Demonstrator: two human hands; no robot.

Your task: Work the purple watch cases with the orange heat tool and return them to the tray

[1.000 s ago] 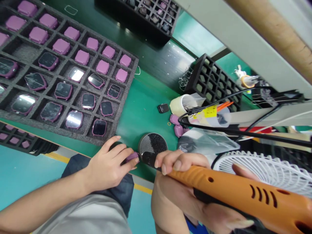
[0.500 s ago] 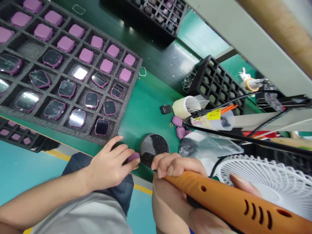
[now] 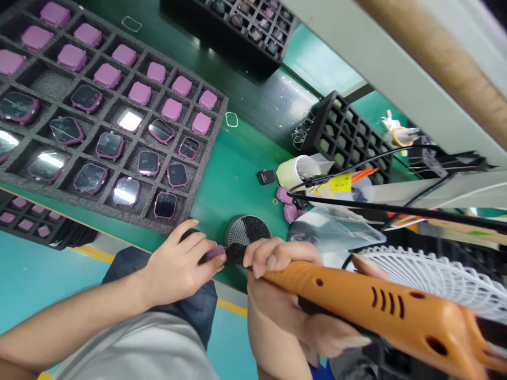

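My left hand (image 3: pixel 182 264) grips a small purple watch case (image 3: pixel 215 252) between thumb and fingers, just above the bench's front edge. In my right hand (image 3: pixel 279 301) is an orange handheld power tool (image 3: pixel 348 293), fingers wrapped around its front part. The tool's black head (image 3: pixel 236 253) meets or nearly touches the case; contact is too small to make out. Beneath the head stands a round grey container (image 3: pixel 247 227) with a perforated top and dark bits on it. Left of this, a grey foam tray (image 3: pixel 190 203) holds many purple watches, some screen-up and others back-up.
Purple watch cases (image 3: pixel 290 212), a black piece (image 3: pixel 266 177) and a cream cup (image 3: pixel 293 171) lie to the right. Behind are black divided trays (image 3: pixel 332 126). A black cable (image 3: pixel 396 209) crosses the right side above a white fan guard (image 3: pixel 428 269) and clear bag (image 3: pixel 336 229).
The tool's rear end has swung slightly left and down, showing more of its body. The left hand keeps its grip on the watch case. The view has shifted a little.
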